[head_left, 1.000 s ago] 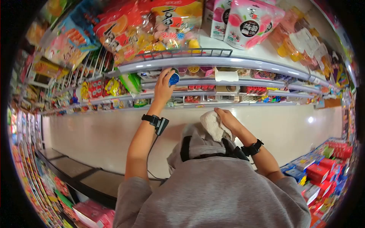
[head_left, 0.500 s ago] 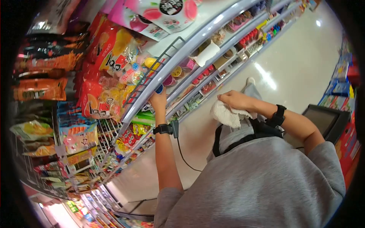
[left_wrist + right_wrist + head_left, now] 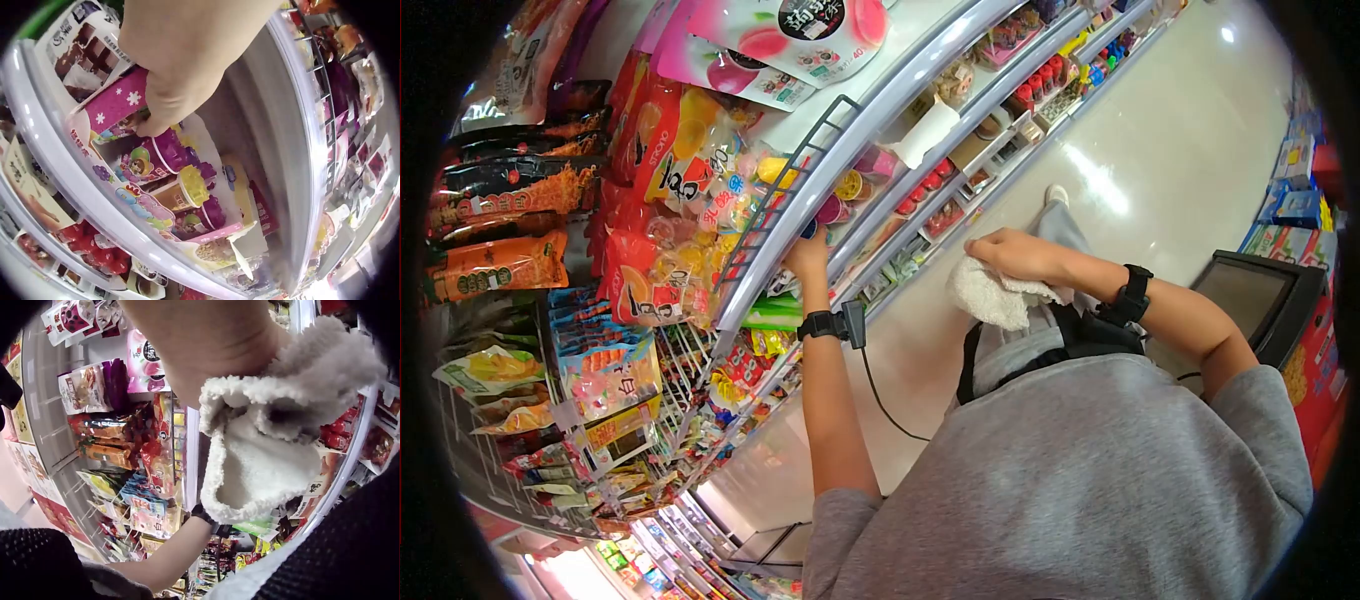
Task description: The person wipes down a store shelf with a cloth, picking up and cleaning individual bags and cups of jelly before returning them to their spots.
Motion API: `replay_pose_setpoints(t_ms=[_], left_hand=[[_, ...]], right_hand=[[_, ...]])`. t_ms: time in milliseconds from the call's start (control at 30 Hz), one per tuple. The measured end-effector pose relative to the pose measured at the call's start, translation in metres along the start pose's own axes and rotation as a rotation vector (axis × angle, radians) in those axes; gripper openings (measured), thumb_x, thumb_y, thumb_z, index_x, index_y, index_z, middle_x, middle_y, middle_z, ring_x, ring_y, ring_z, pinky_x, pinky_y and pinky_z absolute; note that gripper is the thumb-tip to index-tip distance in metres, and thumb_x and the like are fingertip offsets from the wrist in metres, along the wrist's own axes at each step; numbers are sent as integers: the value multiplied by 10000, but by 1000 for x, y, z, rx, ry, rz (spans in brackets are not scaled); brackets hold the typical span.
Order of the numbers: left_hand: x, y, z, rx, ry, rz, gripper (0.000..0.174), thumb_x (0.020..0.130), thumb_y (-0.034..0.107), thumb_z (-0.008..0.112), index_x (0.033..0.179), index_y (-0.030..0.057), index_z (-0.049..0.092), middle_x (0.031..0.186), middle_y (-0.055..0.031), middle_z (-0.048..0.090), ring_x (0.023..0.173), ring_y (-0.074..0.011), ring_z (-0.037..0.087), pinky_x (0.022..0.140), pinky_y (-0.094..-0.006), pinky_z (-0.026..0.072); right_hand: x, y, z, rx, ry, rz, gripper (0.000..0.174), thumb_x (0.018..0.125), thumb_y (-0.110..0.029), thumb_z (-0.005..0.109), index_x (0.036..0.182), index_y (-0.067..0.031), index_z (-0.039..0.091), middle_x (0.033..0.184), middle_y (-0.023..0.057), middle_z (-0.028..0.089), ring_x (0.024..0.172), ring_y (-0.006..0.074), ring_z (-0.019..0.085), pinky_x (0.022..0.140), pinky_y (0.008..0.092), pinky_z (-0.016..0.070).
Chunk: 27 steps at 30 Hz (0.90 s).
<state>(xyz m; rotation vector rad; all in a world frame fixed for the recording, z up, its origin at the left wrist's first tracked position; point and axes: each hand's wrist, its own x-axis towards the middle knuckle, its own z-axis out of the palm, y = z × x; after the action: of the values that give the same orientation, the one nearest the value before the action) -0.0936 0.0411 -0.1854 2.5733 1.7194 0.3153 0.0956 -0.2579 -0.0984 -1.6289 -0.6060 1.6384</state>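
Observation:
My left hand [image 3: 807, 258] reaches under the top shelf's edge and holds a small cup with a blue lid [image 3: 809, 229]. In the left wrist view, the thumb and fingers of the left hand [image 3: 178, 62] are down inside a printed display box [image 3: 145, 209], at its end; they hide most of the cup. Beside them in the box stand cups with purple lids [image 3: 170, 150] and one with a yellow lid [image 3: 194, 186]. My right hand [image 3: 1018, 256] grips a bunched white cloth [image 3: 990, 296] in front of the body. Folds of that fluffy cloth [image 3: 262, 475] fill the right wrist view.
A shelf rail [image 3: 870, 110] with a dark wire guard [image 3: 785, 200] runs just above the left hand. Jelly bags [image 3: 685, 190] sit on the top shelf. A white carton flap [image 3: 925, 132] sticks out farther along. Hanging snack packs [image 3: 605, 370] are at left.
The left hand has carried the blue-lidded cup from in front of the shelf into the display box beneath the rail. The head view has turned. The right hand keeps holding the cloth.

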Motion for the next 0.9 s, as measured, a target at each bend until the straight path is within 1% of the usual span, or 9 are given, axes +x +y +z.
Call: replay_pose_setpoints(t_ms=[167,267,333,367,533,633,667,733,900], left_hand=[[-5,-1,7,98,154,11,701,624,445,663,1163,36,480,1206,-228,458,1130,-409,406,928,-541,275],[-4,1,-2,178,122,-18,678,636,442,659,1156,43,489,1183,-230,476,1108,-408,429,923,-533,292],[-4,5,-25,39,-36,102,653,644,440,659,1142,49,502,1150,-228,501,1072,-409,459,904,-514,328],[-7,9,-30,41,-36,100,653,644,440,659,1142,49,502,1150,-228,501,1072,-409,459,904,-514,328],[-14,13,-30,183,189,213,627,641,421,669,1120,48,513,1118,-214,526,1019,-384,506,859,-484,386],[-9,13,-38,150,-14,175,619,640,414,673,1118,54,516,1108,-211,531,1014,-379,509,862,-489,381],[-9,14,-38,153,-13,172,619,640,414,673,1118,54,516,1108,-211,531,1014,-379,509,862,-489,381],[-6,12,-32,163,-196,66,828,611,494,674,1274,102,369,1254,-196,426,1153,-365,407,937,-586,238],[-8,6,-16,167,-134,88,853,604,541,656,1286,124,359,1276,-193,403,1171,-365,386,935,-620,205]], right_hand=[[2,1,-1,-61,-5,9,423,866,-358,415,878,32,578,773,81,581,678,156,539,645,293,444],[1,2,-2,-49,1,-1,426,864,-361,417,889,32,580,778,82,586,684,159,543,651,293,445],[2,3,-2,-50,-2,1,427,864,-362,417,894,31,581,780,83,588,683,160,544,650,293,445],[3,3,-2,-50,-6,3,428,864,-362,417,899,31,583,781,83,590,683,160,546,649,293,446],[0,0,-2,-35,1,-1,422,866,-356,415,894,29,586,772,78,591,671,157,547,641,291,447],[2,3,-2,-36,-1,-4,417,866,-352,414,890,27,587,767,76,589,664,153,544,636,289,448],[3,4,-1,-44,-7,-8,416,866,-351,413,889,25,588,765,75,588,662,151,542,633,288,448],[4,5,-1,-51,-10,-24,416,867,-351,411,891,25,587,765,74,587,660,149,539,632,289,448],[1,4,-3,-21,0,-12,420,866,-354,412,896,28,585,773,69,586,664,147,534,633,292,445]])
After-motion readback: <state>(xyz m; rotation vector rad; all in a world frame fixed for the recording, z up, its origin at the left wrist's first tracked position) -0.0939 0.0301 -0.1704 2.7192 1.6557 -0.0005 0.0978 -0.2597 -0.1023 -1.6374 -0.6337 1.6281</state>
